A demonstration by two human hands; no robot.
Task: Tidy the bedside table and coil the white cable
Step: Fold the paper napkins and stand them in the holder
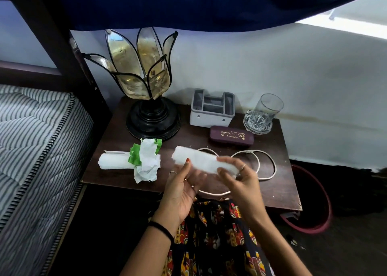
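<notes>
Nearest, left hand (181,188) palm-up, fingers (187,164) loosely spread beneath one end of a white folded tissue (201,162); right hand (240,178) pinching the other end between thumb and fingers. Just behind, white cable (262,164) in loose loops on the dark counter (280,189), partly hidden by the hands. Left of that, crumpled green-and-white wrapper (144,157) atop rolled paper (112,160). Farther back, maroon spectacle case (232,135), grey organiser (212,108), glass (262,113), petal lamp (144,83).
</notes>
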